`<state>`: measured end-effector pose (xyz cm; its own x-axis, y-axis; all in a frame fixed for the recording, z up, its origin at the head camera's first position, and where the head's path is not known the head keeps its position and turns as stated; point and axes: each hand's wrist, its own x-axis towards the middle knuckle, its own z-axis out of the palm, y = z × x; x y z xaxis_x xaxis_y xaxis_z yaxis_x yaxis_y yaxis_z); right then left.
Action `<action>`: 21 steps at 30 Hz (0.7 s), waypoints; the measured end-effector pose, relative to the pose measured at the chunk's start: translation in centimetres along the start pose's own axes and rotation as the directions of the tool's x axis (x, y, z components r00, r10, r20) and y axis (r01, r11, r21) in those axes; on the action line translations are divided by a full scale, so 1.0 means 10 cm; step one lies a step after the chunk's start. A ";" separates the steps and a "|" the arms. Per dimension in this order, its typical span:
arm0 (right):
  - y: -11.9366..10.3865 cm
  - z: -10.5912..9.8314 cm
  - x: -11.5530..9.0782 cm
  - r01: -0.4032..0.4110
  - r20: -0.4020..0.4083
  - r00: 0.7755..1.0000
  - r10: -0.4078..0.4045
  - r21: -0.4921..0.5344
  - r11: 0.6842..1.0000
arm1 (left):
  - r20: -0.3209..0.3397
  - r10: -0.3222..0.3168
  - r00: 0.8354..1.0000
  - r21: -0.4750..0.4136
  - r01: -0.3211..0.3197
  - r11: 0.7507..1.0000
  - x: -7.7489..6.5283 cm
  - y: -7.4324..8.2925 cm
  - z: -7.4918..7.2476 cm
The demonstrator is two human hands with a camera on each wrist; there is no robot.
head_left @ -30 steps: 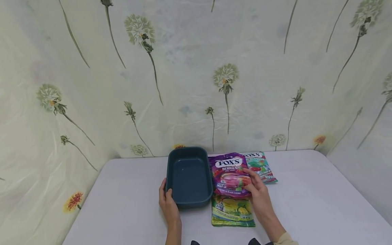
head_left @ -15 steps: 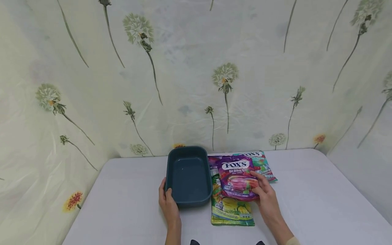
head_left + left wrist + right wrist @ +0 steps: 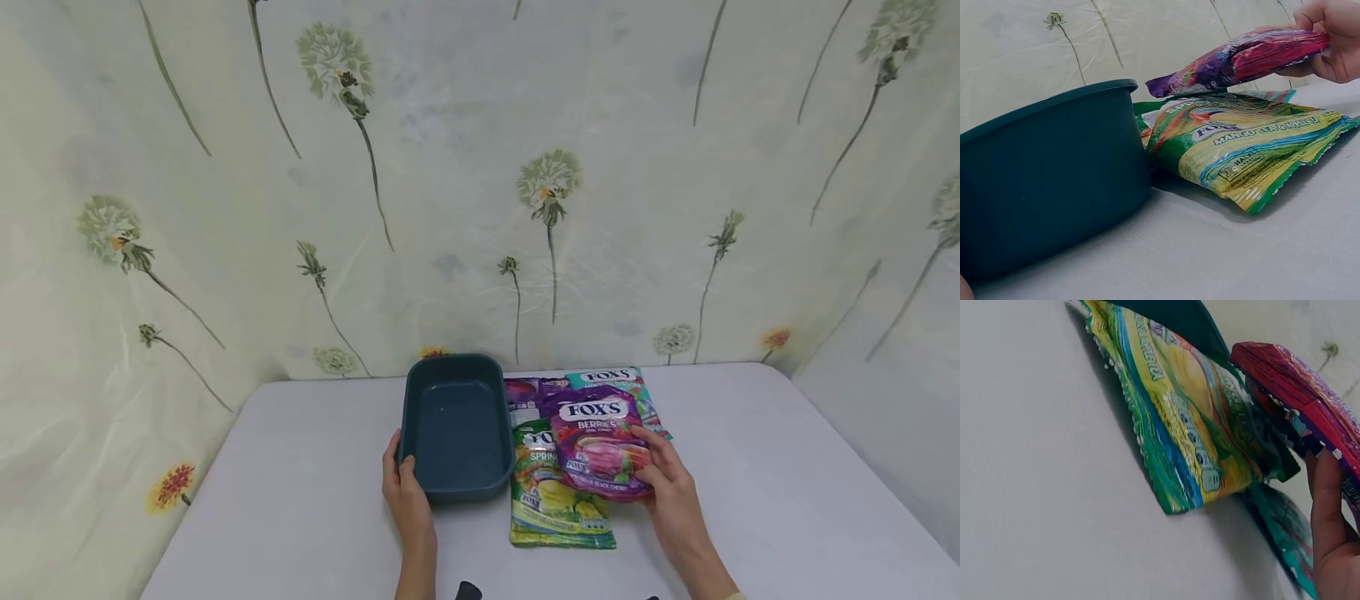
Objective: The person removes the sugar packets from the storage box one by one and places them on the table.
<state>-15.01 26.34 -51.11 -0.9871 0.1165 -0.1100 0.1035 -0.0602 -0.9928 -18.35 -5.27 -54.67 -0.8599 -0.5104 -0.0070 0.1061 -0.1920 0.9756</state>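
Note:
My left hand (image 3: 407, 496) grips the left side of a dark blue-green rectangular tub (image 3: 459, 495), thumb at the rim; the inside holds nothing. A purple Fox's Berries candy bag (image 3: 596, 446) is pinched at its right edge by my right hand (image 3: 671, 487). In the left wrist view this purple bag (image 3: 1241, 59) is raised and tilted over a yellow-green Fox's candy bag (image 3: 1241, 144), which lies right of the tub. Behind them, partly covered, are a teal Fox's bag (image 3: 643, 398) and another purple packet (image 3: 522, 390).
A white-covered table (image 3: 300, 500) carries everything. Its back edge meets a flower-printed sheet (image 3: 450, 208) hung as a wall. Dark rounded object tips (image 3: 468, 591) show at the bottom edge of the head view.
My right hand has drawn the purple Berries bag rightward and toward me, uncovering more of the yellow-green bag and the purple packet behind. My left hand keeps its hold on the tub.

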 end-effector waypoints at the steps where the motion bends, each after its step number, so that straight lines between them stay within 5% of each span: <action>1: 0.01 -0.01 -0.01 0.001 0.003 1.000 -0.001 0.000 1.000 | -0.001 -0.002 1.000 0.001 0.002 1.000 0.00 0.00 0.00; 21: 0.14 -0.22 -0.05 -0.015 -0.012 1.000 0.015 -0.022 1.000 | 0.011 0.012 1.000 0.008 -0.012 1.000 0.02 -0.04 -0.01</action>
<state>-14.13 28.34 -52.52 -0.9839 0.1273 -0.1253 0.1212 -0.0400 -0.9918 -18.55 -5.43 -55.07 -0.8638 -0.5037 0.0069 0.1125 -0.1796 0.9773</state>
